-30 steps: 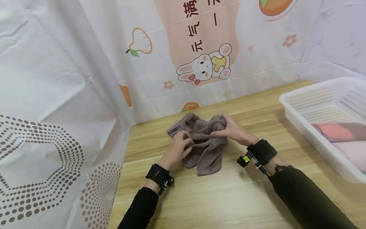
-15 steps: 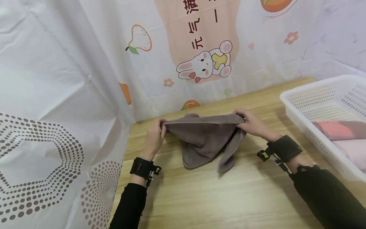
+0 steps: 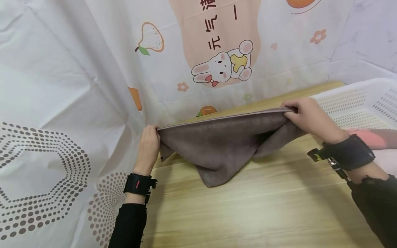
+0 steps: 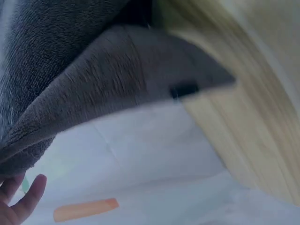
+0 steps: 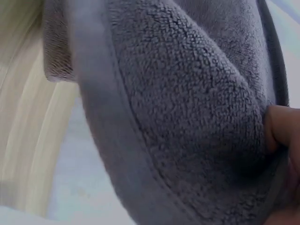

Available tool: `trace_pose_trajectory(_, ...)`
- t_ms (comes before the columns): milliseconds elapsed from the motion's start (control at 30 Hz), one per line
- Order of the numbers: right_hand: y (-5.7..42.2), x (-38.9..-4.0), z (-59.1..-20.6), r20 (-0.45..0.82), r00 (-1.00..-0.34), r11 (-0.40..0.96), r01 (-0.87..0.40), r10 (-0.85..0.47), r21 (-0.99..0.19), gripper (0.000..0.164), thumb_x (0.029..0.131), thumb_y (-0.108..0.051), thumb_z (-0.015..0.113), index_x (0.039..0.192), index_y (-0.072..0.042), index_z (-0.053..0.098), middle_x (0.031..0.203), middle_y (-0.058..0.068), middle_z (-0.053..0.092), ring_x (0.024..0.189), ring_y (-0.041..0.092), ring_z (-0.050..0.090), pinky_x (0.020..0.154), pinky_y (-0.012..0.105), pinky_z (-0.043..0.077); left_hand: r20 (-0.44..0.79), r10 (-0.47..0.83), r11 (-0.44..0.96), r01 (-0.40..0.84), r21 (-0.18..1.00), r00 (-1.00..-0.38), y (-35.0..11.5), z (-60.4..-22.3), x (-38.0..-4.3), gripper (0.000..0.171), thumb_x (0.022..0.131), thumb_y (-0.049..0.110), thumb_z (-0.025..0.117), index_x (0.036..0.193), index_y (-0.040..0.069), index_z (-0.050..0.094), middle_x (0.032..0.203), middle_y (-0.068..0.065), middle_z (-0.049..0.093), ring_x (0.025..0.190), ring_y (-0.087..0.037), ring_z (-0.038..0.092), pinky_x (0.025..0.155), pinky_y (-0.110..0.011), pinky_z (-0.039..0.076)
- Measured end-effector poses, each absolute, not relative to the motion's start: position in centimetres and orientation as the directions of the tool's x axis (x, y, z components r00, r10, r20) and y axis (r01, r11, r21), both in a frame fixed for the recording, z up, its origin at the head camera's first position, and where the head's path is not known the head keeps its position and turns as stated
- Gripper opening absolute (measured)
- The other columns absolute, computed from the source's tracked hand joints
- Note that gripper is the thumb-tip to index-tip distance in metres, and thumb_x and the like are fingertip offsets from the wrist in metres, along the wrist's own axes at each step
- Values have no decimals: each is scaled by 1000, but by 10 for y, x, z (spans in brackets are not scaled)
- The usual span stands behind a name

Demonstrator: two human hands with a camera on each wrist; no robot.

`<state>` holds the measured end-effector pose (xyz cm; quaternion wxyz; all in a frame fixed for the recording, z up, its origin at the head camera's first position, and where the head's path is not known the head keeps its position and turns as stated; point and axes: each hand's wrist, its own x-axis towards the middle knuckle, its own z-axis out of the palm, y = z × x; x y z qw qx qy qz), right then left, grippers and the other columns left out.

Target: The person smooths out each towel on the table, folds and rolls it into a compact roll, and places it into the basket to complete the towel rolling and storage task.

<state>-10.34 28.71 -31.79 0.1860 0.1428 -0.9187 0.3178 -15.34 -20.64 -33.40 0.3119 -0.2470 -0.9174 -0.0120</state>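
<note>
A grey-brown terry towel [image 3: 217,144] hangs stretched between both hands, its upper edge pulled straight and raised above the table. My left hand [image 3: 148,146] pinches that edge at its left end. At the right end my right hand [image 3: 313,115] grips it between thumb and fingers. The lower part droops in a loose point in the middle, and a fold hangs under the right hand. In the left wrist view, a corner of the towel [image 4: 117,70] with a small dark label dangles. The right wrist view shows the hemmed border of the towel [image 5: 187,108] close up.
A white perforated plastic basket [image 3: 366,93] stands at the right, partly behind the right hand, holding a coral-and-grey cloth [image 3: 372,137] and a pale pink one. The wooden table [image 3: 235,213] meets a printed curtain [image 3: 167,79] at the back and left.
From a crumpled heap, the towel has been pulled out wide and lifted. My left hand moved left, my right hand right and up.
</note>
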Motion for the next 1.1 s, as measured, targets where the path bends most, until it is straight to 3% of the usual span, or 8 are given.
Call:
trace_pose_trajectory(200, 302, -96, -306, 466, -879, 820, -339, -102, -461, 15, 91, 1, 59, 83, -5, 70, 76, 12, 65, 62, 17, 47, 59, 22, 33, 601, 370, 911, 403, -87, -708, -210, -341, -147, 3, 100, -3, 46, 100, -5, 48, 88, -20, 48, 74, -34, 52, 65, -44, 49)
trace_pose_trajectory(300, 306, -93, -294, 490, -868, 854, -314, -81, -416, 26, 94, -3, 51, 71, -9, 59, 63, 9, 51, 58, 22, 41, 56, 31, 30, 659, 271, 921, 389, 36, -701, -209, -340, -146, 8, 102, -1, 41, 96, -3, 45, 87, -19, 47, 64, -34, 51, 53, -44, 46)
trace_pose_trajectory(400, 313, -92, -286, 528, -847, 877, -299, -62, -377, 27, 94, -5, 48, 68, -10, 50, 59, 9, 43, 57, 27, 39, 53, 36, 29, 709, 207, 908, 402, 118, -674, -210, -336, -148, 9, 101, 0, 40, 98, -4, 47, 88, -20, 48, 60, -34, 50, 50, -44, 43)
trace_pose_trajectory(567, 338, -88, -274, 510, -860, 898, -236, -14, -372, 18, 93, -7, 48, 80, -7, 60, 64, 10, 49, 55, 20, 38, 53, 30, 27, 712, 239, 901, 424, 90, -660, -223, -330, -144, 14, 104, 8, 46, 103, -4, 54, 90, -19, 53, 64, -34, 54, 53, -45, 44)
trace_pose_trajectory(767, 369, -77, -271, 359, -932, 911, -185, -44, -369, 19, 98, -7, 42, 93, 1, 59, 60, 6, 35, 51, 14, 26, 55, 28, 21, 661, 361, 875, 483, 3, -658, -246, -327, -132, 17, 96, 17, 63, 96, 1, 59, 86, -13, 58, 68, -30, 58, 57, -43, 47)
trace_pose_trajectory(900, 378, -75, -278, 311, -949, 932, -159, -53, -325, 20, 99, -6, 40, 99, 4, 58, 61, 8, 41, 52, 17, 32, 55, 31, 25, 612, 426, 853, 522, -25, -667, -260, -328, -127, 15, 91, 10, 70, 97, 0, 60, 89, -14, 58, 78, -30, 59, 67, -43, 50)
trace_pose_trajectory(1033, 388, -77, -289, 279, -959, 939, -143, -53, -314, 22, 98, -3, 42, 107, 6, 59, 69, 19, 56, 54, 21, 42, 53, 34, 31, 582, 408, 863, 506, 6, -703, -276, -337, -121, 13, 90, -3, 68, 101, -3, 61, 94, -16, 58, 89, -33, 57, 79, -43, 48)
trace_pose_trajectory(1100, 395, -78, -295, 316, -947, 929, -169, -60, -329, 19, 97, 0, 46, 106, 7, 61, 78, 28, 62, 57, 13, 46, 54, 32, 34, 598, 374, 867, 496, 46, -709, -283, -339, -118, 14, 90, -8, 65, 103, -5, 61, 95, -18, 60, 90, -35, 56, 81, -44, 47)
